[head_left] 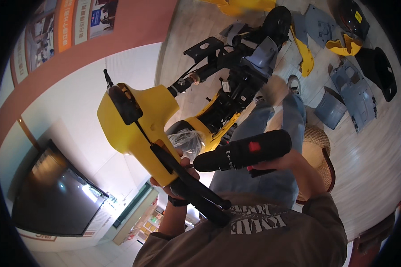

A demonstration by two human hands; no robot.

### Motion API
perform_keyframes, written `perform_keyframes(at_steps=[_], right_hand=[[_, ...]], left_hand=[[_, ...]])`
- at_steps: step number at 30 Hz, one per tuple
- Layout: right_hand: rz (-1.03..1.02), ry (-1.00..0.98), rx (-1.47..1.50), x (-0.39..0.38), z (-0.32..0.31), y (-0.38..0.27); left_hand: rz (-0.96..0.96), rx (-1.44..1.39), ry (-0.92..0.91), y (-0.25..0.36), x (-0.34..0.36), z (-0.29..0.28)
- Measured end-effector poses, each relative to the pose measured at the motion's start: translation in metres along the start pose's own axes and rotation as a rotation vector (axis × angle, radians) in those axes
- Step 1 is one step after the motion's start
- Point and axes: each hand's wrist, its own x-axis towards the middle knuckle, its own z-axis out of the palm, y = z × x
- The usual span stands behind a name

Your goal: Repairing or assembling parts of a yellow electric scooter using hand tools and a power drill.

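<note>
A stripped scooter frame (236, 84) fills the upper centre, its grey and yellow body panels (352, 89) lying loose across the wooden floor (370, 155) at upper right, so much of the bodywork is already off. Centre left, the left hand (173, 184) has its fingers closed around a yellow handlebar cover (133, 120). The right hand (280, 162) grips a black power drill (243, 151), its tip at the cover; that fastening looks unfinished.

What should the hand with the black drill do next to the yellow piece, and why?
Probably ease the black drill a touch forward so its tip seats squarely, before pulling the trigger. The right hand points its nose at the yellow cover, which the left hand steadies from below, but whether the tip has engaged is hidden.
</note>
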Motion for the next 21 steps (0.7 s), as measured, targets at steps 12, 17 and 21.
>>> perform_keyframes(at_steps=[12,17,21], right_hand=[[-0.271,0.010,-0.009,0.013,-0.006,0.008],[-0.328,0.171,0.020,0.001,-0.003,0.004],[-0.204,-0.042,0.130,0.003,-0.009,-0.020]], left_hand=[[-0.099,0.036,-0.003,-0.001,0.003,0.015],[-0.080,-0.108,-0.094,-0.007,0.003,0.007],[0.003,-0.004,0.051,-0.004,-0.001,0.010]])
